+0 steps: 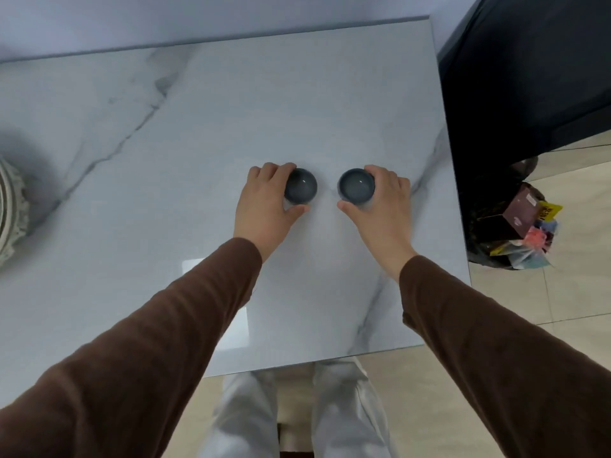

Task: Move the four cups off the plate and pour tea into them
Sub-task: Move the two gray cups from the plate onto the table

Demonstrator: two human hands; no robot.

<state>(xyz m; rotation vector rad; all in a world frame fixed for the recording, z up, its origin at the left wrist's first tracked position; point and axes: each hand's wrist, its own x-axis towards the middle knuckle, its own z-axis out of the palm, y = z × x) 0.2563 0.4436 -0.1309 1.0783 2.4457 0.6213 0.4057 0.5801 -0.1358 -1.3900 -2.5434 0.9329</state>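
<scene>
Two small grey-blue cups stand upright on the white marble table [198, 160], side by side with a gap between them. My left hand [264, 203] wraps the left cup [301, 186] from its left side, thumb in front and fingers behind. My right hand [380, 200] holds the right cup [356, 186] in the same way from its right side. Both cups look empty. No plate, teapot or other cups are in view.
A pale ribbed object [10, 206] sits at the table's left edge, cut off by the frame. A dark cabinet [529, 77] stands right of the table. A full black rubbish bag [515, 226] rests on the tiled floor beside it. The table's near edge is above my legs.
</scene>
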